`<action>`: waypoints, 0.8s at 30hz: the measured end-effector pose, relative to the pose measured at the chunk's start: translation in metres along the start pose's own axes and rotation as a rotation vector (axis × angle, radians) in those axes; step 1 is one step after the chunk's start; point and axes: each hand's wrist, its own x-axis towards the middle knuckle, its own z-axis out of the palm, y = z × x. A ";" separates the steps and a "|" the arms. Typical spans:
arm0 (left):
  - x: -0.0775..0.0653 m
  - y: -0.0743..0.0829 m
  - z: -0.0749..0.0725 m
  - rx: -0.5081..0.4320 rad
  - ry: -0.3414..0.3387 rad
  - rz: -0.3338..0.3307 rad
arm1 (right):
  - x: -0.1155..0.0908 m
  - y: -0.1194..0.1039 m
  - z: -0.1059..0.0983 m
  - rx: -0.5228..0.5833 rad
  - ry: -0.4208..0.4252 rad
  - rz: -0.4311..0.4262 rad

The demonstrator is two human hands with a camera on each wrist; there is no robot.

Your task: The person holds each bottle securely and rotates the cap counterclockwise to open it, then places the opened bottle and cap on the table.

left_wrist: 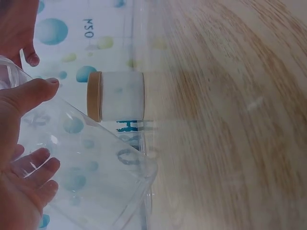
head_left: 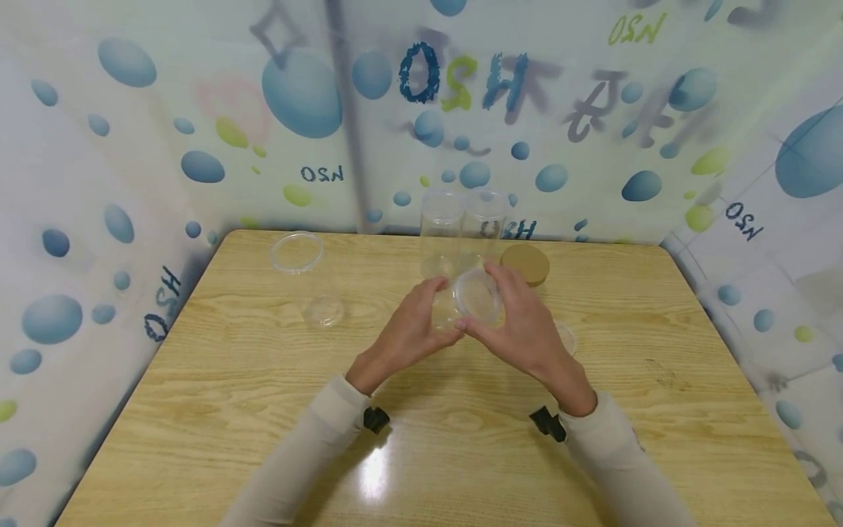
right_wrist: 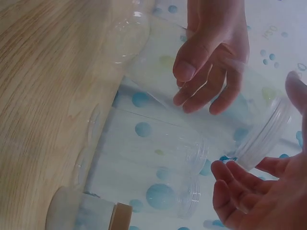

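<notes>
A clear plastic jar (left_wrist: 96, 158) is held tilted above the table, its lidded end toward the head camera. My left hand (head_left: 415, 318) grips its body, with the thumb on one side and fingers curled round the other, as the right wrist view shows. My right hand (head_left: 523, 318) spans the clear round lid (right_wrist: 264, 134) at the jar's top, thumb and fingers on opposite sides of its edge. Behind the hands two more clear jars (head_left: 443, 230) stand upright side by side. To their right is a frosted jar (left_wrist: 122, 96) with a brown lid (head_left: 525, 265).
A clear jar without a lid (head_left: 298, 252) stands on the left part of the wooden table (head_left: 230, 410). A loose clear lid (head_left: 565, 339) lies on the table, partly behind my right hand. A patterned cloth backdrop (head_left: 388, 139) rises behind the table's far edge.
</notes>
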 end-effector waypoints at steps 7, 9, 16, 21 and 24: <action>-0.001 0.001 0.000 0.014 0.005 0.015 | 0.000 -0.001 0.002 -0.005 0.002 -0.037; -0.001 0.001 -0.001 0.016 0.004 0.017 | 0.000 -0.001 0.002 0.011 -0.006 -0.031; -0.001 0.001 -0.003 0.004 -0.007 0.007 | 0.000 -0.002 0.001 0.048 -0.021 -0.002; -0.002 0.002 -0.004 -0.006 -0.018 0.003 | 0.000 -0.003 0.000 0.068 -0.026 -0.008; -0.001 0.001 -0.004 -0.011 -0.028 0.002 | -0.001 -0.003 0.000 0.081 -0.029 -0.012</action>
